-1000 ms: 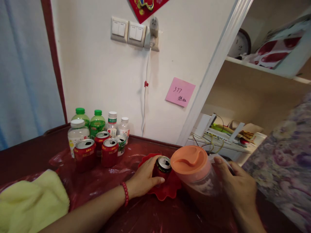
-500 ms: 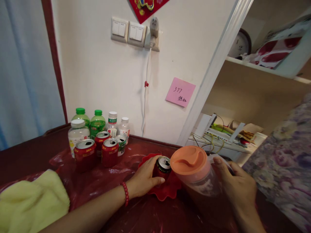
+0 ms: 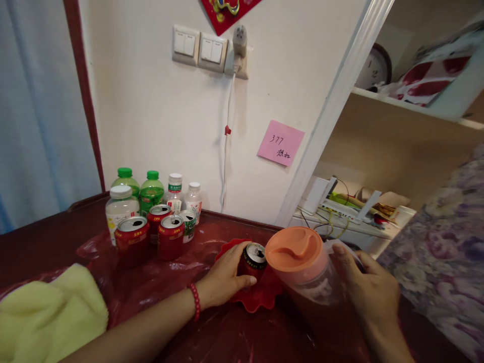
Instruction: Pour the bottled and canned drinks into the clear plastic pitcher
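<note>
My left hand [image 3: 227, 275], with a red bead bracelet on its wrist, is wrapped round a dark red drink can [image 3: 254, 259] whose top is opened. The can stands upright in a red dish [image 3: 260, 300] with a wavy rim. My right hand [image 3: 370, 287] grips the handle of a clear plastic pitcher [image 3: 315, 290] with an orange lid [image 3: 295, 249]. The pitcher leans left, its lid edge close beside the can's top. Whether liquid is flowing between them I cannot tell. The pitcher's lower part is dim against the dark table.
To the left stand several opened cans [image 3: 132, 239] and several bottles [image 3: 152, 194] with green or white caps. A yellow cloth [image 3: 56, 315] lies at the front left on the red plastic sheet [image 3: 147, 282]. Behind rises the wall with a hanging white cable [image 3: 225, 166]; shelves [image 3: 408, 106] stand at right.
Nearly nothing differs. Both hands, the can and the pitcher keep their places, with the pitcher tilted as before.
</note>
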